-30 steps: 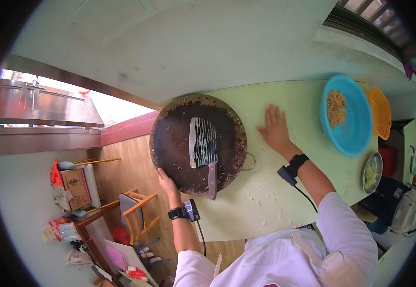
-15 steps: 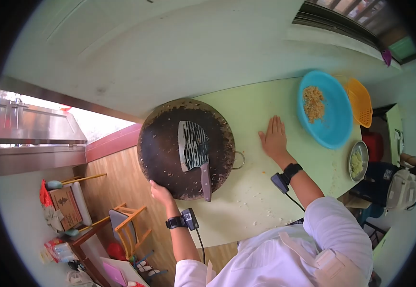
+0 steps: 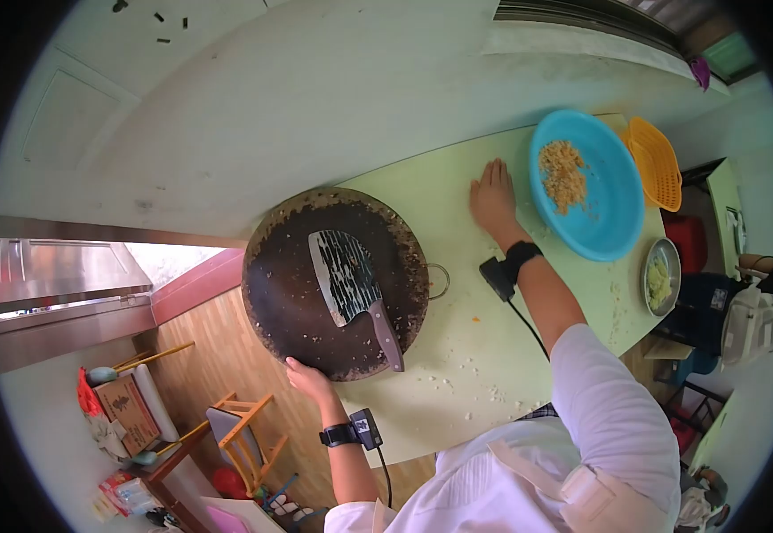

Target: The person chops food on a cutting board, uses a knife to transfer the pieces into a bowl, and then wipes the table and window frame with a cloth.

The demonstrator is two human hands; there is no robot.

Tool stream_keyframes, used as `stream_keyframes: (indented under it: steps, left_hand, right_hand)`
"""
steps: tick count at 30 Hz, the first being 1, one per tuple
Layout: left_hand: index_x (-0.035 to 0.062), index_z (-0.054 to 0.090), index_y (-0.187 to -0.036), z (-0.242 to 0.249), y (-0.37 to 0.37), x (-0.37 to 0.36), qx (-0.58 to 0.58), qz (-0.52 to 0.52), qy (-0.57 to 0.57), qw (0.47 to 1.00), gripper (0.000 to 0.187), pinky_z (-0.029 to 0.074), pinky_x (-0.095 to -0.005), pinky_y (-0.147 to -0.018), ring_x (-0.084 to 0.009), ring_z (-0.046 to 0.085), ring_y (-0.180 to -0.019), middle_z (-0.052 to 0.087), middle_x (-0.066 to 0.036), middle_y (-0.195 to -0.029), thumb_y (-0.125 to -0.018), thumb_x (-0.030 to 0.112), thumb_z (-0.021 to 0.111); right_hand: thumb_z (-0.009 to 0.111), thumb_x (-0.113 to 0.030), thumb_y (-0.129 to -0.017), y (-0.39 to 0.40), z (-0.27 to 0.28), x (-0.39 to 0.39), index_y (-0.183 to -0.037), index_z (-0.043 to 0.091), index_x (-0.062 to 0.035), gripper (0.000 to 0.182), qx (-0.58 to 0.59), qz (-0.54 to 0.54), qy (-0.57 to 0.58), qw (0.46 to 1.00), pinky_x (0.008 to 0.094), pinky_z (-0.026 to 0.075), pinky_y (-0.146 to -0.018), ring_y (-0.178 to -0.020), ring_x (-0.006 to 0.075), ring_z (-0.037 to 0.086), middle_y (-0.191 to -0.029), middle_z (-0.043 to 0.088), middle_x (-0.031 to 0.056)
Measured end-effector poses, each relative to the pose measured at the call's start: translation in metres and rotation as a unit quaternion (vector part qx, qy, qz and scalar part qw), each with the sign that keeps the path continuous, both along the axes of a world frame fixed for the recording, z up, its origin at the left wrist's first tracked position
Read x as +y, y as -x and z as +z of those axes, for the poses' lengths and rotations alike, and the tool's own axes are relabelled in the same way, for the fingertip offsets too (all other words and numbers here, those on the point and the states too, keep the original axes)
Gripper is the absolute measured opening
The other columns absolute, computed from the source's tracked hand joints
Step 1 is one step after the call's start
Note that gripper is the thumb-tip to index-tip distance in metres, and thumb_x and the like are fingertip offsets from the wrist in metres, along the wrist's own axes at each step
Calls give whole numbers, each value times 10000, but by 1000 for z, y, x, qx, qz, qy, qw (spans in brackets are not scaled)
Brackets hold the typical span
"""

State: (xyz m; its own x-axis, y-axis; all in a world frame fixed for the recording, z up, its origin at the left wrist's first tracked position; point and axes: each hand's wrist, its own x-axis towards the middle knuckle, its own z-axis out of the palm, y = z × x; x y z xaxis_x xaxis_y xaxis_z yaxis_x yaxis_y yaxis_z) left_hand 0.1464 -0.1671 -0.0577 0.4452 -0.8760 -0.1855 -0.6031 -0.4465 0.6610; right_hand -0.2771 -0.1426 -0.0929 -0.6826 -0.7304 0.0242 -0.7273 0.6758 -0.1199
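Observation:
A round dark chopping board [image 3: 284, 266] with a pale, worn rim lies at the table's left end. On it rests a cleaver [image 3: 344, 277], its wet-looking blade flecked with bits and its brown handle toward me. My left hand [image 3: 308, 377] grips the board's near-left edge; the undersides of its fingers are hidden. My right hand [image 3: 493, 197] lies palm down on the table, fingers stretched forward, holding nothing. Just right of it stands a blue basin [image 3: 613, 200] with a heap of chopped tan food [image 3: 564, 176] inside.
Small pale crumbs lie on the green table [image 3: 440, 338] near my body. A yellow basket [image 3: 657, 164] sits behind the basin. At the right edge is a metal bowl [image 3: 659, 277] of pale green shreds. A wooden chair [image 3: 244, 435] stands on the floor at left.
My right hand has slid forward across the table, closer to the wall and alongside the basin. My left hand stays at the board's edge. The whole view has shifted and tilted slightly.

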Motion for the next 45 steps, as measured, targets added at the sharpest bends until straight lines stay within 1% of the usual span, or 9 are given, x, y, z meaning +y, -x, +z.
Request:
stream_keyframes:
  steps: [5,9,15,20,22,28,32,34,45]
  left_hand:
    - [-125,419,-1070,-5,-14,2,-81,-54,-19,995,570,319,-410,-874,-381,448,-934,495,-265,-981,-880,405,333]
    - [-74,289,-1198,13,-5,10,-187,-159,54,968,565,189,-452,-962,-373,266,-1138,299,-248,-1226,-864,374,375]
    - [11,320,-1191,62,82,46,-172,-510,197,819,658,162,-490,-977,-333,234,-1184,278,-178,-1247,-676,250,652]
    - [17,381,-1150,46,130,86,-103,-628,223,739,610,231,-468,-977,-331,287,-1162,331,-162,-1229,-661,245,664]
    - [4,413,-1137,51,149,102,9,-723,105,683,513,297,-438,-956,-317,324,-1153,361,-171,-1226,-709,211,604]
    - [-10,384,-1142,30,164,110,6,-709,59,703,475,312,-422,-943,-358,316,-1151,341,-192,-1239,-738,151,576]
    - [-26,325,-1183,27,147,117,-17,-669,36,742,532,292,-422,-951,-368,297,-1159,312,-207,-1253,-748,160,568]
    - [-45,249,-1222,29,145,120,-12,-574,-14,819,597,263,-425,-961,-385,278,-1166,284,-224,-1264,-757,162,559]
    - [-54,198,-1258,1,180,127,-10,-478,20,878,630,185,-422,-1004,-363,260,-1194,275,-238,-1281,-792,227,516]
  right_hand:
    - [451,-204,-793,-51,13,73,-1192,309,129,539,-24,3,-32,999,424,209,-999,-1200,360,272,-1286,267,264]
    - [454,-193,-786,-74,17,107,-1203,312,108,534,2,37,-59,998,447,208,-994,-1196,373,269,-1287,264,259]
    - [434,-293,-826,6,22,34,-1245,282,51,563,-63,26,110,992,475,207,-986,-1208,391,231,-1322,240,202]
    - [418,-272,-839,-2,6,57,-1243,269,58,543,-80,44,89,992,453,189,-999,-1214,390,217,-1314,235,228]
    - [402,-250,-846,-26,8,84,-1248,254,62,530,-107,106,78,985,444,170,-1009,-1227,386,197,-1317,226,234]
    - [454,-222,-804,-84,39,131,-1246,291,31,535,-207,339,43,917,434,197,-1004,-1232,301,247,-1317,274,173]
    - [441,-238,-813,-72,41,86,-1254,291,14,530,-204,352,48,912,417,189,-1012,-1239,282,236,-1327,263,157]
    - [434,-246,-818,-66,40,63,-1258,287,10,530,-182,406,59,894,397,188,-1018,-1246,257,224,-1335,257,135]
    - [430,-333,-831,-59,33,64,-1245,335,-25,525,-137,610,-8,780,380,149,-1036,-1250,232,215,-1309,313,95]
